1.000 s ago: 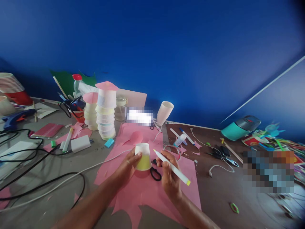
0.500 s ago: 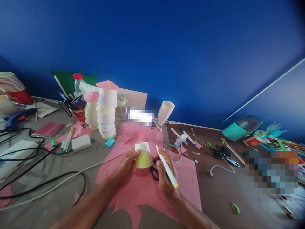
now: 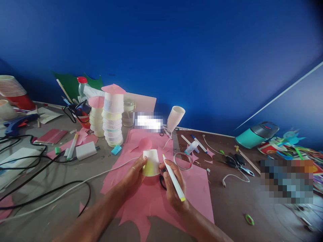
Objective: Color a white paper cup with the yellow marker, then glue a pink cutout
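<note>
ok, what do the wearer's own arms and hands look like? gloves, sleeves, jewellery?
Two bare hands, no gloves. The left hand has a thin, pale band on a finger, apparently a ring; none made out on the right hand. Left forearm and right forearm are bare to the frame edge, no sleeves or wristwear visible.

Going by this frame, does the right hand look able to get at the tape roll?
Probably yes: the tape roll lies close beyond the right hand, with nothing visible standing between them. The hand holds a marker, though, so gripping the roll would likely mean putting that down first.
</note>
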`<act>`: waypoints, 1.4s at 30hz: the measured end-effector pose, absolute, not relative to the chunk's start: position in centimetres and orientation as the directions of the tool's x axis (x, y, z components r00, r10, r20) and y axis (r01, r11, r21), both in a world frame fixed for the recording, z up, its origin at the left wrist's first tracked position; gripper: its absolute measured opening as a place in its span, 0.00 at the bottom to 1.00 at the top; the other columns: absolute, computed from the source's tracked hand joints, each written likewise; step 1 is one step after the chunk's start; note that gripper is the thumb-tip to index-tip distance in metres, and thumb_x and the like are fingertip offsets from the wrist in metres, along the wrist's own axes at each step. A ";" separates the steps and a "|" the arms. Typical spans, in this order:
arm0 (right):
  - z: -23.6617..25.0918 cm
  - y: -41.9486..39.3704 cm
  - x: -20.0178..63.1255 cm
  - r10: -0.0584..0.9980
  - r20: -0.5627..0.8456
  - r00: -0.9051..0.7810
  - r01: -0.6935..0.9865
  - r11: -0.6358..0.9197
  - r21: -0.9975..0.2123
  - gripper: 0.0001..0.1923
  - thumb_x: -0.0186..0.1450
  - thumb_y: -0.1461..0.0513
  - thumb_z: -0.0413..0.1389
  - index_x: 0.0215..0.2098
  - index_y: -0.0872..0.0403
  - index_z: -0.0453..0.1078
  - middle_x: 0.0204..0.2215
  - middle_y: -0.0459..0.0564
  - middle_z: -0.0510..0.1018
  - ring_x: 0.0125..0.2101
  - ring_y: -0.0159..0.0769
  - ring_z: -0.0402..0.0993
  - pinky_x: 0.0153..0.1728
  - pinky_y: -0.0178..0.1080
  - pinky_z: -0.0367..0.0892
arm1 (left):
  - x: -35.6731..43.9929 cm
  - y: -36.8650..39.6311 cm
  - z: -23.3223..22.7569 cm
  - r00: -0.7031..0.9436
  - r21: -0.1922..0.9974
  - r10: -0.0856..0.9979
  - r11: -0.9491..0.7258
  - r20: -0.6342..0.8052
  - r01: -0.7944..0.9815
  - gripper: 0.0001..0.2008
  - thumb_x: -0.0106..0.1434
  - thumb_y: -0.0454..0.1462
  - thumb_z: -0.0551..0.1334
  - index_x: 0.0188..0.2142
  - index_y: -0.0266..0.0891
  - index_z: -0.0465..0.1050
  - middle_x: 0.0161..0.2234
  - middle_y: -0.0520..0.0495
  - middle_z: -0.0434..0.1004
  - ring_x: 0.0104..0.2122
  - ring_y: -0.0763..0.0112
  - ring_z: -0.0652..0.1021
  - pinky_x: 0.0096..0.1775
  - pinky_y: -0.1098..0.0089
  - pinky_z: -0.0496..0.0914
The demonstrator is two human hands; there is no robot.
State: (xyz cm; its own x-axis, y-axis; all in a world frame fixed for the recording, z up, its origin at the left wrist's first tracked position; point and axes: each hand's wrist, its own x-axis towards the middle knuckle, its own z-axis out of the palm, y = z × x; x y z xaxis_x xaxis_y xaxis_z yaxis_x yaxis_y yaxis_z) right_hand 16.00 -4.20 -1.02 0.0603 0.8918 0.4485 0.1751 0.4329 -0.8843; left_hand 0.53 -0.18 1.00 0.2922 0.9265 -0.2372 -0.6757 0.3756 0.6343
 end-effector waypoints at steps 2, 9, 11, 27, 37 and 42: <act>-0.8 -4.3 16.0 0.893 0.445 0.070 0.148 0.432 -0.890 0.14 0.73 0.56 0.49 0.54 0.47 0.68 0.40 0.51 0.76 0.40 0.39 0.76 0.36 0.39 0.73 | 0.6 -0.4 1.6 0.311 0.697 0.932 0.347 -0.184 -0.627 0.12 0.57 0.42 0.72 0.28 0.36 0.76 0.24 0.51 0.76 0.25 0.72 0.73 0.32 0.71 0.68; 0.9 -4.1 16.3 0.902 0.411 0.130 0.046 0.409 -0.912 0.15 0.73 0.50 0.49 0.44 0.50 0.72 0.27 0.46 0.75 0.26 0.32 0.71 0.27 0.35 0.70 | 0.7 -0.3 1.3 0.363 0.784 0.924 0.310 -0.117 -0.537 0.14 0.61 0.45 0.67 0.34 0.35 0.77 0.24 0.50 0.75 0.26 0.70 0.73 0.33 0.69 0.67; 1.1 -4.0 16.4 0.905 0.401 0.145 0.037 0.400 -0.916 0.18 0.72 0.49 0.50 0.39 0.52 0.73 0.22 0.44 0.72 0.23 0.31 0.69 0.26 0.35 0.68 | 0.6 -0.1 0.9 0.355 0.783 0.928 0.304 -0.115 -0.542 0.14 0.60 0.46 0.68 0.32 0.36 0.76 0.25 0.50 0.76 0.26 0.70 0.73 0.32 0.70 0.67; 1.4 -4.1 15.9 0.867 0.494 0.065 0.249 0.465 -0.850 0.14 0.73 0.54 0.49 0.35 0.50 0.72 0.18 0.43 0.68 0.17 0.33 0.63 0.17 0.37 0.63 | 0.5 -0.3 0.6 0.375 0.822 0.924 0.275 -0.082 -0.498 0.13 0.63 0.46 0.66 0.37 0.39 0.73 0.29 0.51 0.72 0.29 0.71 0.70 0.34 0.70 0.65; 1.2 -4.2 16.0 0.876 0.482 0.037 0.322 0.446 -0.835 0.16 0.73 0.53 0.48 0.34 0.50 0.72 0.19 0.43 0.68 0.17 0.34 0.62 0.19 0.39 0.65 | 0.5 -0.3 0.9 0.368 0.830 0.923 0.291 -0.113 -0.476 0.14 0.61 0.47 0.66 0.36 0.38 0.72 0.28 0.52 0.71 0.29 0.71 0.70 0.33 0.70 0.64; 0.9 -4.3 16.0 0.888 0.457 0.056 0.308 0.420 -0.854 0.17 0.73 0.52 0.48 0.35 0.50 0.72 0.19 0.44 0.68 0.18 0.35 0.62 0.20 0.40 0.65 | 0.6 -0.3 1.0 0.361 0.825 0.927 0.280 -0.100 -0.491 0.14 0.60 0.47 0.67 0.37 0.38 0.72 0.29 0.52 0.71 0.29 0.71 0.69 0.33 0.70 0.63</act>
